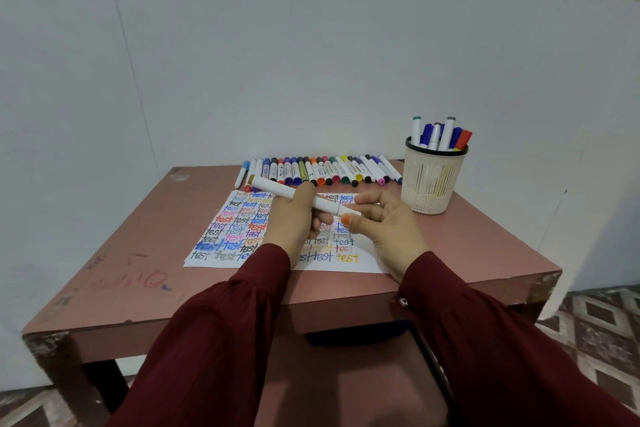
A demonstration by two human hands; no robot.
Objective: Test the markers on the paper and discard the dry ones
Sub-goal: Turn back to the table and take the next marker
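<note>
Head-camera view of a person in dark red sleeves at a pinkish bench (pixel 138 253) set against a pale wall. 2 hands hold 1 white marker (pixel 273 189) slantwise, just above a sheet of paper (pixel 221 218) filled with the word "test" in many colours.

The left hand (pixel 294 222) wraps round the middle of the barrel and steadies it. The right hand (pixel 388 232) pinches the marker's near end between thumb and fingers (pixel 369 198). This looks like a grip for pulling the cap off or pushing it on; which of the 2 cannot be told. Holding the marker over the paper keeps its tip close to where a trial word would go.

A long row of markers (pixel 322 170) lies side by side along the far edge of the bench, caps toward the person, probably so that colours can be read at a glance. At the right stands a cream mesh cup (pixel 433 180) with several more markers (pixel 440 133) upright in it. Which group is tested and which is waiting cannot be told.
</note>
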